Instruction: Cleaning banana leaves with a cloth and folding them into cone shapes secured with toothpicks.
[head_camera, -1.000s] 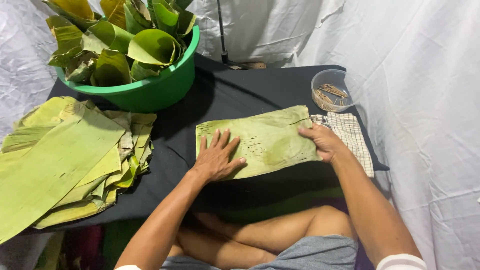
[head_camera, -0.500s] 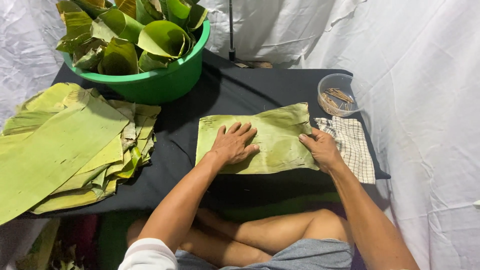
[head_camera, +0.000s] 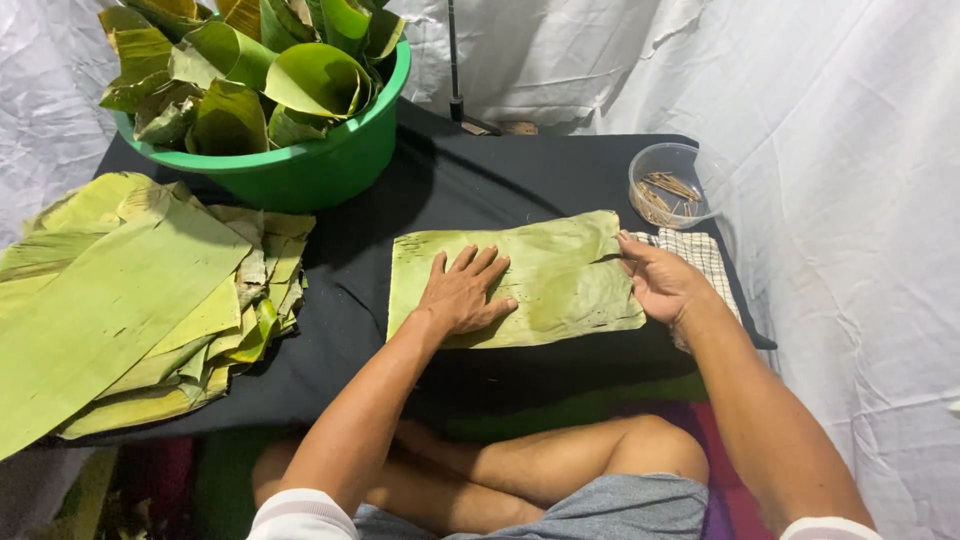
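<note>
A flat green banana leaf piece (head_camera: 560, 270) lies on the black cloth-covered table (head_camera: 470, 180). My left hand (head_camera: 462, 293) presses flat on the leaf's left half, fingers spread. At the leaf's right edge rests my right hand (head_camera: 660, 280), its fingers touching the leaf and its palm over a checkered cloth (head_camera: 705, 255). Neither hand grips anything.
A green tub (head_camera: 300, 170) full of curled leaves stands at the back left. A stack of long flat leaves (head_camera: 130, 300) covers the table's left side. A clear round container with small sticks (head_camera: 668, 188) sits at the back right. White sheeting surrounds the table.
My left hand has slid a little along the leaf toward its middle. My right hand has stayed at the leaf's right edge. The head view has shifted slightly.
</note>
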